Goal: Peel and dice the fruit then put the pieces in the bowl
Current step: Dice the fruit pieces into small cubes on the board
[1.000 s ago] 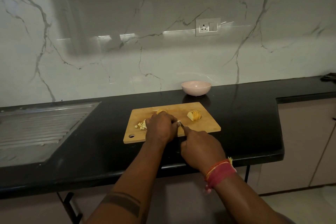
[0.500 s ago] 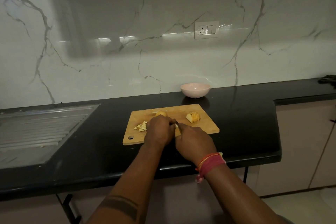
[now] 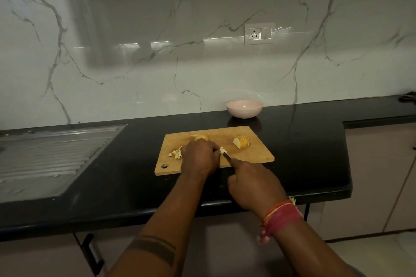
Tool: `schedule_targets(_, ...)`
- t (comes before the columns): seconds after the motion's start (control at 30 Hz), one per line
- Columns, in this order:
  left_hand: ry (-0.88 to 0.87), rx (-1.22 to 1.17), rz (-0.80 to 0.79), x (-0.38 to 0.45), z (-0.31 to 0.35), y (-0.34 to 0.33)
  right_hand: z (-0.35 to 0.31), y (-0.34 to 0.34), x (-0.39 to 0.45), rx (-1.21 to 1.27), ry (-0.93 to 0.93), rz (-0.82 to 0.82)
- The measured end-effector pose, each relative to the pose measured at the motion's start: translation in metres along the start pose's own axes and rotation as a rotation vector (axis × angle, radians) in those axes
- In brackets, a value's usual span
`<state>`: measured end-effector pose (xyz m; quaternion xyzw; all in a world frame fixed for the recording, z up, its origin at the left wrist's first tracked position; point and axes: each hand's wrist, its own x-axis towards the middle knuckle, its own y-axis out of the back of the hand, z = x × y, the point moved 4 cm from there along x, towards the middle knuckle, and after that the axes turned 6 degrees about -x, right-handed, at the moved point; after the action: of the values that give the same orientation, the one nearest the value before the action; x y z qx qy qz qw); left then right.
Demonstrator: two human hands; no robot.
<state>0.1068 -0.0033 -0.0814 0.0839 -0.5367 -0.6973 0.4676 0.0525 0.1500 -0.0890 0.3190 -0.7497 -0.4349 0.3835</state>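
step: dicing, mid-cut; nothing visibly in the bowl yet, as far as this angle shows.
left hand [image 3: 199, 156]: centre frame, curled down over the fruit piece [image 3: 222, 150] on the cutting board [image 3: 258, 153]; only a pale sliver shows at its right edge.
right hand [image 3: 252, 183]: lower right of the left hand, clamped round the knife [image 3: 227, 156] handle; handle itself hidden in the fist.
key relation: blade runs diagonally from the right hand up-left into the piece, tip right beside the left fingertips. Left hand is on the piece; right reaches it only via the blade.
risk: judgement – fingertips touching or nearly touching the blade line; keep them tucked.
diced pieces [image 3: 175, 153]: small pale cubes, loose heap just left of the left hand, on the board.
sliced chunk [image 3: 242, 141]: upper right of board, fanned slices, yellow skin side showing; well apart from both hands.
another chunk [image 3: 202, 136]: yellowish, rounded, just above the left hand, partly hidden.
bowl [image 3: 244, 109]: pink, on the black tabletop [image 3: 135, 164] above the board, near the wall.
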Motion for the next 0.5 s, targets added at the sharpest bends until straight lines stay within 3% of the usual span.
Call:
schedule_targets(0.23,0.048,-0.038,0.016,-0.010,-0.003,0.008,-0.006,-0.003,0.015,0.072,0.004,0.052)
schedule_targets(0.5,0.048,-0.038,-0.027,-0.011,0.001,0.011,-0.018,-0.011,0.041,0.025,0.012,-0.002)
